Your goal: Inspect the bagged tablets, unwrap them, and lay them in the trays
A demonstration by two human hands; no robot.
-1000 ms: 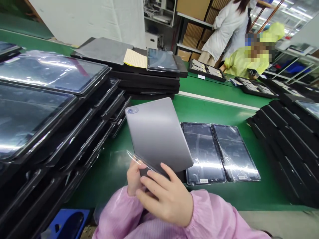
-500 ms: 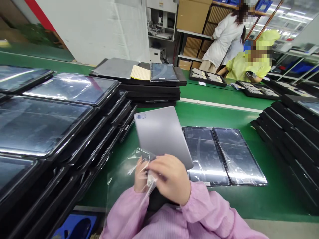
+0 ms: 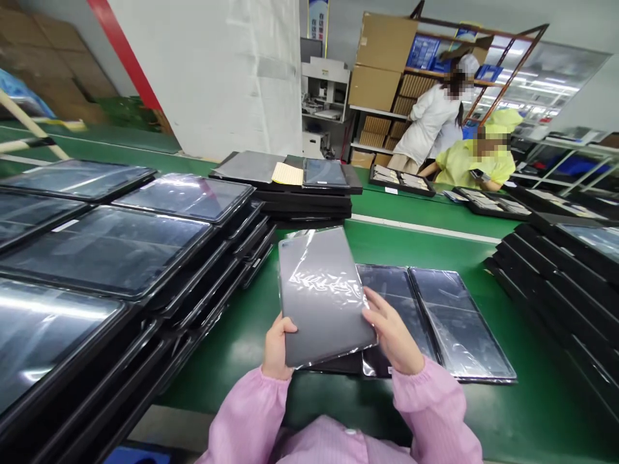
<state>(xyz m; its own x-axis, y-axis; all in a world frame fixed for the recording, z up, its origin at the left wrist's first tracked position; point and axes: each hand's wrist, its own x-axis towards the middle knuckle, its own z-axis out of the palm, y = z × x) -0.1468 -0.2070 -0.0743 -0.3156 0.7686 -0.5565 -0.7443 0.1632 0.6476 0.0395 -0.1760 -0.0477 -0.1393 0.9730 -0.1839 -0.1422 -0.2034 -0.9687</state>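
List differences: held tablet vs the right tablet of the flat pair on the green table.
Facing: the held tablet shows its grey back; the right tablet shows its dark screen side.
Pose: the held tablet is raised in both hands; the right tablet lies on the green table.
Shared: both look film-covered.

Cardboard boxes (image 3: 372, 88) and a blue crate (image 3: 423, 53) stood on a rack (image 3: 377, 112). A person in white (image 3: 423, 125) was before it; a person in yellow (image 3: 461, 166) was near a black tray (image 3: 411, 191).
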